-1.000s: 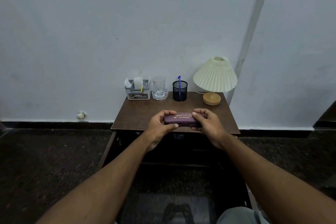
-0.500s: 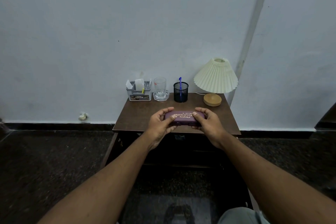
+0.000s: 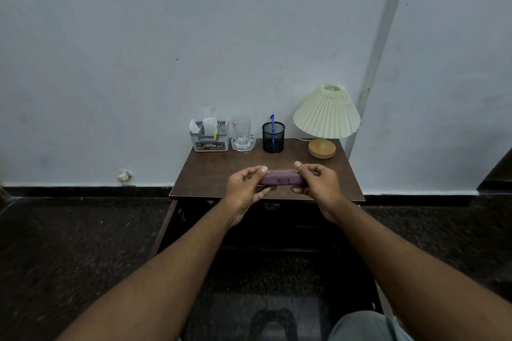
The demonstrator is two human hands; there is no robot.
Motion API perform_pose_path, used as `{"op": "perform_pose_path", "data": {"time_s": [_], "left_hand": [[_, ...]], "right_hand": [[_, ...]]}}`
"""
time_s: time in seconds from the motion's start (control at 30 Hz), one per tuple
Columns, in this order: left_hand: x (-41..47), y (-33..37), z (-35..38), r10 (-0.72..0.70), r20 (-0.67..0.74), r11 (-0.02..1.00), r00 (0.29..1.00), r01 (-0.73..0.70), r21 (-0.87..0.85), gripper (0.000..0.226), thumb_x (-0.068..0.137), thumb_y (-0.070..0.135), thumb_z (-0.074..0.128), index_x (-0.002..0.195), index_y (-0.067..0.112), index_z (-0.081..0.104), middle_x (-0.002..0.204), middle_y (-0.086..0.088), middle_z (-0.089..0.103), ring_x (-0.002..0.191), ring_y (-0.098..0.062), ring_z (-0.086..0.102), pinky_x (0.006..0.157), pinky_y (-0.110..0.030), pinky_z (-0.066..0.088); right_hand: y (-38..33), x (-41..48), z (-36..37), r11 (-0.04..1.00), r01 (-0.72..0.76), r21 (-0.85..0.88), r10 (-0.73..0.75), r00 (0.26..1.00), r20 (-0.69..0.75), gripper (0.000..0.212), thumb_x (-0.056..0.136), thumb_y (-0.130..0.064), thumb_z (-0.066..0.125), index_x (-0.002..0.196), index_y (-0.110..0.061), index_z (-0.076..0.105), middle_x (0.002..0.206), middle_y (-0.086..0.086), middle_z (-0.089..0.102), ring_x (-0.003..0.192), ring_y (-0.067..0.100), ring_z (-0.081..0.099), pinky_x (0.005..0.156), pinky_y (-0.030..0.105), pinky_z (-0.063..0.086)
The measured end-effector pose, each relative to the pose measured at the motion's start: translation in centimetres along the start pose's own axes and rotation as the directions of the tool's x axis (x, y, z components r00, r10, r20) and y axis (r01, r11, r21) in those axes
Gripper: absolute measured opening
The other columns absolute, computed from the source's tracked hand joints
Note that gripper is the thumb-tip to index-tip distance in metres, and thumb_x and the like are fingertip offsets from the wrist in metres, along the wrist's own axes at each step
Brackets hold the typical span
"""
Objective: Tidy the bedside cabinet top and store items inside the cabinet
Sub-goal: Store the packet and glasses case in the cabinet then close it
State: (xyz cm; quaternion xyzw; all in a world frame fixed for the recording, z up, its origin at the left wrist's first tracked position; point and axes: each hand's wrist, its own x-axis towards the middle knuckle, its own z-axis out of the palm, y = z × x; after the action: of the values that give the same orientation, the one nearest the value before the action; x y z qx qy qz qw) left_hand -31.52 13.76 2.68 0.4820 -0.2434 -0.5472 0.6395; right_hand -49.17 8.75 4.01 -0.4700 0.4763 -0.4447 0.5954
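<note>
A purple spectacle case (image 3: 279, 179) is held level just above the front of the brown cabinet top (image 3: 210, 174), its front edge with the clasp turned toward me. My left hand (image 3: 245, 191) grips its left end and my right hand (image 3: 318, 184) grips its right end. Along the back of the top stand a grey organiser box (image 3: 209, 141) with papers, a clear glass (image 3: 242, 130) on a glass coaster, and a black mesh pen cup (image 3: 273, 137) with a blue pen. The cabinet front (image 3: 277, 219) below is dark and its inside is hard to make out.
A pleated cream lamp (image 3: 327, 113) on a round wooden base stands at the back right corner, its cord trailing left. The pale wall rises right behind the cabinet. Dark speckled floor (image 3: 83, 243) lies on both sides.
Both hands have tilted the case so its lettered lid faces up and away and the clasp edge faces me. The case stayed over the front of the cabinet top.
</note>
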Motion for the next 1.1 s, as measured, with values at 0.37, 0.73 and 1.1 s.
{"op": "perform_pose_path", "data": {"time_s": [0.37, 0.73, 1.1], "left_hand": [[0.0, -0.6, 0.0, -0.044, -0.036, 0.998, 0.998, 0.043, -0.053, 0.024, 0.093, 0.020, 0.071, 0.104, 0.000, 0.063, 0.106, -0.029, 0.069, 0.093, -0.038, 0.074, 0.066, -0.032, 0.063], [-0.7, -5.5, 0.1, -0.137, -0.087, 0.988, 0.987, 0.130, -0.080, 0.024, 0.092, 0.018, 0.071, 0.107, 0.005, 0.059, 0.109, -0.018, 0.066, 0.105, -0.033, 0.069, 0.065, -0.032, 0.062], [0.5, -13.0, 0.7, -0.284, -0.160, 0.957, 0.945, 0.270, -0.106, 0.043, 0.090, 0.015, 0.074, 0.125, -0.002, 0.056, 0.120, -0.022, 0.066, 0.109, -0.032, 0.069, 0.078, -0.038, 0.062]], "right_hand": [[0.4, -0.3, 0.0, 0.999, -0.040, -0.005, 0.040, 0.999, -0.033, 0.043, 0.089, -0.034, 0.074, 0.103, 0.007, 0.069, 0.095, 0.018, 0.075, 0.074, 0.019, 0.071, 0.066, 0.027, 0.061], [4.4, -0.7, -3.1, 0.989, -0.147, 0.019, 0.147, 0.988, -0.041, 0.034, 0.091, -0.031, 0.072, 0.105, 0.000, 0.069, 0.102, 0.015, 0.074, 0.092, 0.023, 0.072, 0.074, 0.030, 0.060], [10.4, -0.2, -7.9, 0.967, -0.250, 0.055, 0.255, 0.959, -0.122, 0.024, 0.087, -0.006, 0.074, 0.109, -0.002, 0.066, 0.112, 0.019, 0.068, 0.102, 0.030, 0.071, 0.085, 0.039, 0.062]]}}
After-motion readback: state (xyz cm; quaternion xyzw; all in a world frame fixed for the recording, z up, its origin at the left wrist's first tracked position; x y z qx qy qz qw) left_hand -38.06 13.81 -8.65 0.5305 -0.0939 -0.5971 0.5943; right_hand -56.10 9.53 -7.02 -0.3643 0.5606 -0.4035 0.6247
